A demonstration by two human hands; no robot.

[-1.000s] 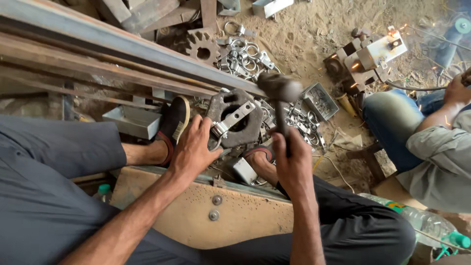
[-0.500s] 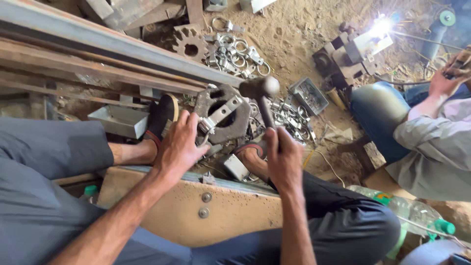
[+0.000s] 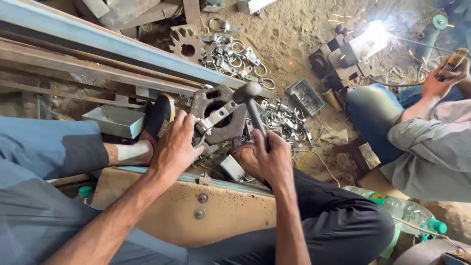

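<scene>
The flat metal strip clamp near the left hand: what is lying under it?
The metal strip clamp lies across a rusty block with holes, which serves as an anvil. One hole shows beneath the strip. The left hand covers the clamp's near end, and the ground below the block is hidden.

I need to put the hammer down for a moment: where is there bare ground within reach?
Bare sand lies between the ring clamp pile and the welded block. It is crowded around the rusty block under the left hand and beside the right hand, where clamps lie.
</scene>
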